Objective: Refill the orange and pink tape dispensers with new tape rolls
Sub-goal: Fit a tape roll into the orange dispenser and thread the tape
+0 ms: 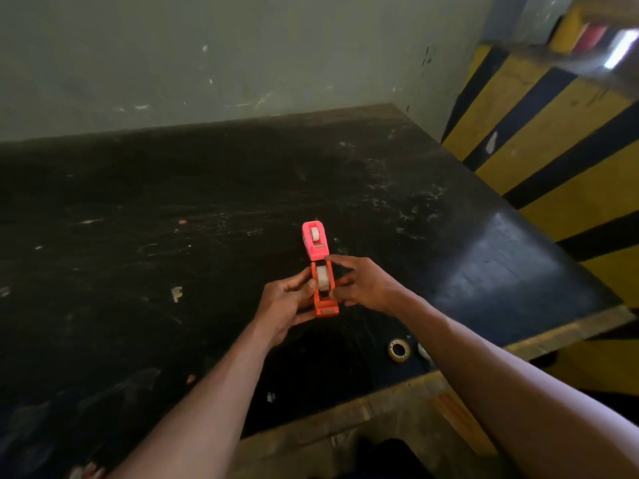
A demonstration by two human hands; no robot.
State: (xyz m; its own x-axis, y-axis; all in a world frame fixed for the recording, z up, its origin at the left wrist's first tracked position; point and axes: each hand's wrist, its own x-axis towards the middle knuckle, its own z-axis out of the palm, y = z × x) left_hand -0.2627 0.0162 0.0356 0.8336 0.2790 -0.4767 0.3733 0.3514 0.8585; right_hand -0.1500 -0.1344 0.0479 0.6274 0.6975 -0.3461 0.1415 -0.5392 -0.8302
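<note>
Both hands close on an orange tape dispenser (324, 292) near the middle of a scuffed black tabletop (138, 219), toward its right half. At the dispenser's left side, the left hand (288, 300) curls its fingers around the body, thumb pressed against the wall beside the roll. From the other side the right hand (363, 283) pinches in, its forefinger stretched over the far end of the dispenser and the remaining fingers bent against its right wall. A pale tape roll (322, 276) sits in the orange dispenser's cradle, and the cutter end points toward the near edge. Just beyond it, end to end and apparently touching, a pink tape dispenser (315, 240) stands on the tabletop with a whitish roll (314, 234) seated in it. Nearer the front right edge lies a nearly spent tape core (398, 349), flat on its side, with a second pale object (423, 352) partly hidden behind the right forearm. Yellow and black striped walls (553, 150) rise past the right edge.
</note>
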